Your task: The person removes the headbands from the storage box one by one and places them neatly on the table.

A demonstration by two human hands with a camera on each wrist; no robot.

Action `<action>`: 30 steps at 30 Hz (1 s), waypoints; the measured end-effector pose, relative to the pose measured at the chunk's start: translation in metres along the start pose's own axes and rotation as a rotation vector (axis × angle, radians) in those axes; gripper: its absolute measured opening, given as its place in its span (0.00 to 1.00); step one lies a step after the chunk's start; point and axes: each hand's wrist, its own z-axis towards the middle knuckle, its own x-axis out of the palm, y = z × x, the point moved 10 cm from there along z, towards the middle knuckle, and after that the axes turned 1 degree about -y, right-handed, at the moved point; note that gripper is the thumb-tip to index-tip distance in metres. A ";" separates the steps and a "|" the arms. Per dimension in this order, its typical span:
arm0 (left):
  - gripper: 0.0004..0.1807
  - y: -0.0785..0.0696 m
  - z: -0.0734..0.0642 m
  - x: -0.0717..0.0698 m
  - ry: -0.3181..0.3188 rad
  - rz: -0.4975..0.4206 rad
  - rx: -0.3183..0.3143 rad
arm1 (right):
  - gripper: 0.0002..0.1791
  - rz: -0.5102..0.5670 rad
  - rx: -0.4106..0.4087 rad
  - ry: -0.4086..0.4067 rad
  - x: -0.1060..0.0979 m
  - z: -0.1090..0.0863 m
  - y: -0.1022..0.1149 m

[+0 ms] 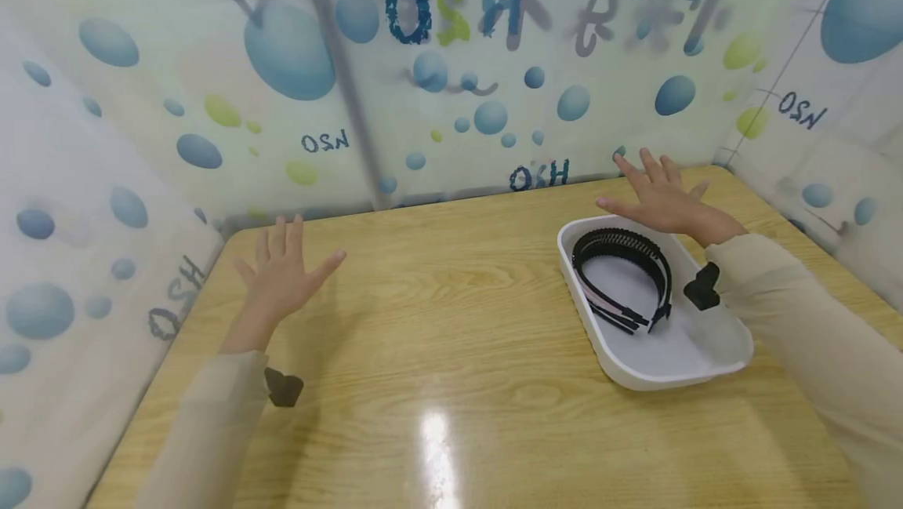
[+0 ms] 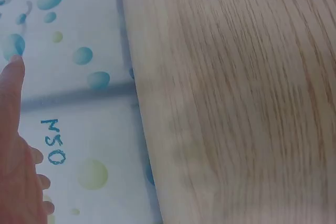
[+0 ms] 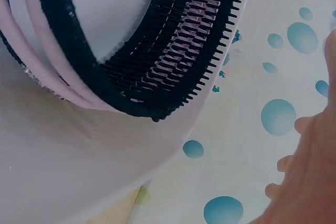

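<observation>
Several headbands [image 1: 621, 246], black with some pink, lie nested in a white plastic tray [image 1: 612, 372] on the right side of the table. In the right wrist view the toothed headbands [image 3: 173, 72] show close up, with pink bands [image 3: 50, 61] beside them. Over the tray's far edge my right hand [image 1: 659, 199] is held with its fingers spread, gripping nothing. On the other side, my left hand [image 1: 277, 278] hovers above the table's left part, fingers spread and straight. The left wrist view has only part of that hand [image 2: 18, 177], at its left edge.
The wooden table [image 1: 423, 297] has a bright reflection near its front. A light curtain [image 1: 437, 117] printed with blue and green bubbles hangs behind it and at both sides. Dark wrist pieces [image 1: 284, 387] sit on both sleeves.
</observation>
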 end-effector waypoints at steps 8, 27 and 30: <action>0.34 -0.047 -0.002 -0.020 -0.170 -0.133 0.157 | 0.46 0.049 -0.071 -0.046 -0.014 -0.004 -0.009; 0.12 -0.168 0.000 0.014 -0.085 -0.570 0.298 | 0.31 0.148 -0.124 0.004 -0.008 -0.049 -0.041; 0.13 -0.187 0.003 0.028 -0.028 -0.607 0.306 | 0.30 0.153 -0.128 0.015 -0.004 -0.055 -0.047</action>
